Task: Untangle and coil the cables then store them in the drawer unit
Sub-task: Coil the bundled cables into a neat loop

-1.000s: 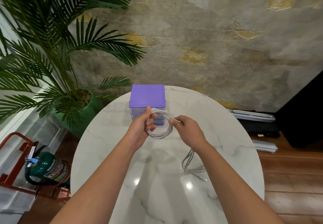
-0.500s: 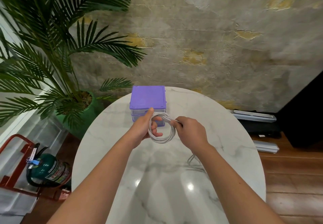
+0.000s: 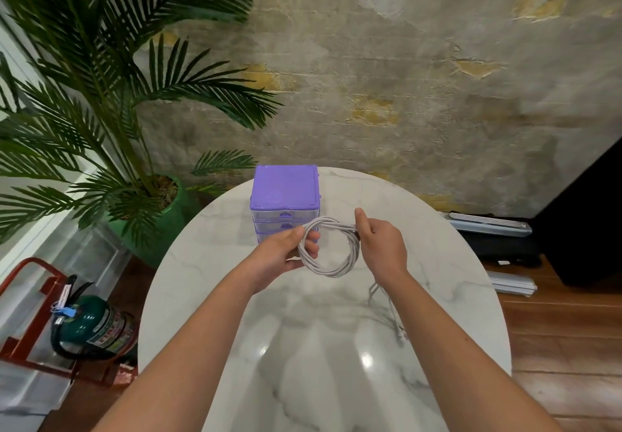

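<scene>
Cable [image 3: 331, 268], pale and braided, forms a round coil pinched by both hands.

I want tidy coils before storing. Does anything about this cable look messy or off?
Mostly neat: the left hand and right hand hold the white cable in a round coil. Its loose tail still trails uncoiled onto the marble table.

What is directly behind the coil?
The purple drawer unit on the table, drawers shut. The left hand and coil cover its lower drawers; contents unclear.
</scene>
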`<state>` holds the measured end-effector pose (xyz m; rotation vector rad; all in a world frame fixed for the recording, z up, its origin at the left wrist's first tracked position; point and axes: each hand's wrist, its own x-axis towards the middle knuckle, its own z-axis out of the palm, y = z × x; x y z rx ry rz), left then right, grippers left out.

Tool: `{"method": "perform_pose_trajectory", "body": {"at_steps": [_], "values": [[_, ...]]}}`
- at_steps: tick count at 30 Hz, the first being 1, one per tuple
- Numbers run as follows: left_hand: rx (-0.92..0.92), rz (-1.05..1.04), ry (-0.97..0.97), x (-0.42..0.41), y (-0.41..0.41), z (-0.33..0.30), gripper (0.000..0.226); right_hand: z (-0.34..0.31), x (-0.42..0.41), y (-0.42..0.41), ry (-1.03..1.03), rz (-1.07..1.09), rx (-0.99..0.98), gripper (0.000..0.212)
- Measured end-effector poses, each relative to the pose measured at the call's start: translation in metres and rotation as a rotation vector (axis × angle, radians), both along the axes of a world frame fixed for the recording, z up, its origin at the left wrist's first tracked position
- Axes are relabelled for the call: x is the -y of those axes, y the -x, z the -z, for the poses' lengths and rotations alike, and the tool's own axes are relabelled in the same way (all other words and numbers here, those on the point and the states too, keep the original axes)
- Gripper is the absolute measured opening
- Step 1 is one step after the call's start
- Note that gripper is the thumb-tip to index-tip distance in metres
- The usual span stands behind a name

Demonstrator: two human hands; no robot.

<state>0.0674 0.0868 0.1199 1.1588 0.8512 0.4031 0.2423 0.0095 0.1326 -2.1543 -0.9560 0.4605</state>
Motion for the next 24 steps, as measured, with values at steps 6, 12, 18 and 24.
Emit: {"method": "perform_pose_trajectory", "body": {"at_steps": [6, 12, 18, 24], "values": [[-0.272, 0.124, -0.344, -0.001, -0.007, -0.008, 0.043, -0.006, -0.003, -0.007, 0.002, -0.068, 0.1, 0.057], [-0.379, 0.254, -0.736, -0.007, -0.02, -0.01, 0.018, -0.007, -0.008, -0.005, 0.072, -0.304, 0.005, 0.053], [-0.448, 0.358, -0.579, -0.005, -0.023, -0.018, 0.031, -0.007, -0.011, -0.001, 0.102, -0.276, -0.071, 0.065], [-0.327, 0.376, -0.291, 0.005, -0.023, -0.029, 0.026, -0.011, -0.012, -0.002, 0.001, -0.3, -0.195, 0.062]]}}
